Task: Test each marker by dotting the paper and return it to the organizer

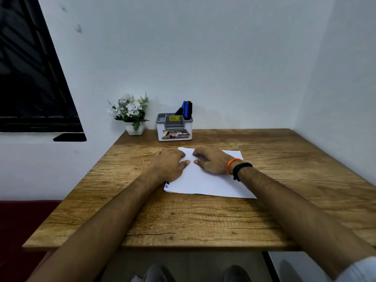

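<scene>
We are resting our left hand and right hand, fingers relaxed and holding nothing, on the white paper sheet; upright markers in the grey-and-white plastic organizer are standing straight ahead, slightly nearer the right hand.

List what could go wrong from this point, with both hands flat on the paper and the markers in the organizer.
1. The markers stand bunched in one compartment of the organizer; pulling one out may drag or tip its neighbours.
2. The paper is loose on the table. Once the left hand or right hand lifts, dotting may shift it.
3. The flower pot stands close beside the organizer; a careless reach could knock it.
</scene>
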Demonstrator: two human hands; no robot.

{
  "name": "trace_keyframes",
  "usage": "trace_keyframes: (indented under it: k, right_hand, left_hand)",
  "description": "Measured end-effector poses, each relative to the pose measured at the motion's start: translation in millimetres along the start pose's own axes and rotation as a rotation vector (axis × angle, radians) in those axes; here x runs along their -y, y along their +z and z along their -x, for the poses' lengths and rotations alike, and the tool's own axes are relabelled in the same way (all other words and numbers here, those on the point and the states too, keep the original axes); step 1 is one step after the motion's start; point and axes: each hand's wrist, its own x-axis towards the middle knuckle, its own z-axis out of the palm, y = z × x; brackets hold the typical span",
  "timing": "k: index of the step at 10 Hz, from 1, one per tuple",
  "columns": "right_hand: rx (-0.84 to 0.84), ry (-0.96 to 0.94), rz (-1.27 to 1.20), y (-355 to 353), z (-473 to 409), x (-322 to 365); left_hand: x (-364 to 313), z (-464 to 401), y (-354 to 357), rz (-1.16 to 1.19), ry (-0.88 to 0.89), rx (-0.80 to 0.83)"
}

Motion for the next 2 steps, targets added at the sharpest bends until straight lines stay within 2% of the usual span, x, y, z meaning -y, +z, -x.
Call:
trace_keyframes:
  k: [1, 2]
  right_hand:
    - [-0.014, 0.011, -0.021, -6, -10, -2]
    - [-0.249, -0.024, -0.077, -22, -24, -10]
  left_hand:
    - [-3, -6, -7, -0.066, -0.008, 0.009]
    - [1, -22, -22, -0.040, -0.004, -0.096]
